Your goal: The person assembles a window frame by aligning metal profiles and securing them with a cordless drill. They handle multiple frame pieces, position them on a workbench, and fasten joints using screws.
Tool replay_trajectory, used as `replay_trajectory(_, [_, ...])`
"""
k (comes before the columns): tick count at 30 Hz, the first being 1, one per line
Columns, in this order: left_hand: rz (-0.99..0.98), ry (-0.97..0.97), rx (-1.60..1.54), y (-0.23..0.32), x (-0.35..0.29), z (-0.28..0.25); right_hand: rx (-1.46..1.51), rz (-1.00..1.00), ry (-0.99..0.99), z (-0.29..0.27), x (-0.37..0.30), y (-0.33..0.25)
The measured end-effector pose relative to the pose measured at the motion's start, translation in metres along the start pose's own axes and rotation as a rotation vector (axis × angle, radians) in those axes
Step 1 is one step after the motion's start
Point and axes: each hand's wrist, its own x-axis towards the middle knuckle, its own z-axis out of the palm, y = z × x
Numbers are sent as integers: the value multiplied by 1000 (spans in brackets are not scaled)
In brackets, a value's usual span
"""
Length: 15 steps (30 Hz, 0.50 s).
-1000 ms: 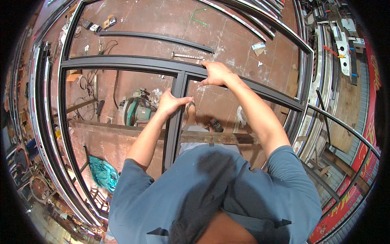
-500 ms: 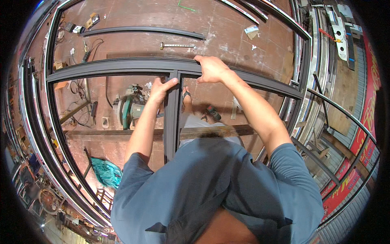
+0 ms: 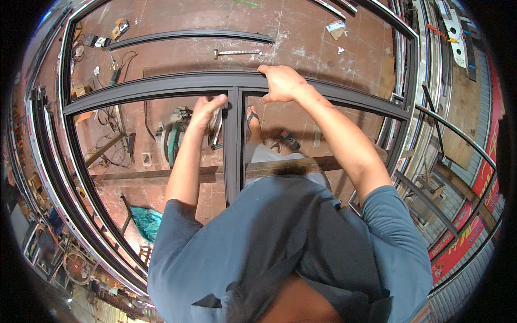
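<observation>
A large dark grey metal frame lies raised over the floor, with a long crossbar [image 3: 172,82] and an upright bar [image 3: 235,140] meeting it in a T joint. Right of that joint, my right hand [image 3: 284,84] straddles the crossbar, fingers over the far edge and thumb at the near edge. My left hand [image 3: 203,112] is just left of the upright bar, below the crossbar. Its thumb is stretched toward the bar's edge, apart from the fingers, which are partly hidden; contact with the bar is unclear.
A wooden beam [image 3: 210,174] runs beneath the frame. On the floor are a green power saw [image 3: 173,141], a cordless drill [image 3: 291,140], a loose dark profile [image 3: 188,35] and a tape-like strip [image 3: 237,53]. Long metal profiles [image 3: 46,156] line the left; more stand at right.
My left thumb has come off the upright bar, and that hand has shifted slightly left. My right hand keeps its hold on the crossbar. The view has shifted slightly.
</observation>
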Motion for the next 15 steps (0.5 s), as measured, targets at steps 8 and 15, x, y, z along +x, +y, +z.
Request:
replay_trajectory(8, [-63, 43, -32, 29, -21, 70, -27, 11, -19, 0, 1, -4])
replay_trajectory(15, [-24, 77, -235, 17, -14, 27, -45, 56, -51, -3, 1, -7])
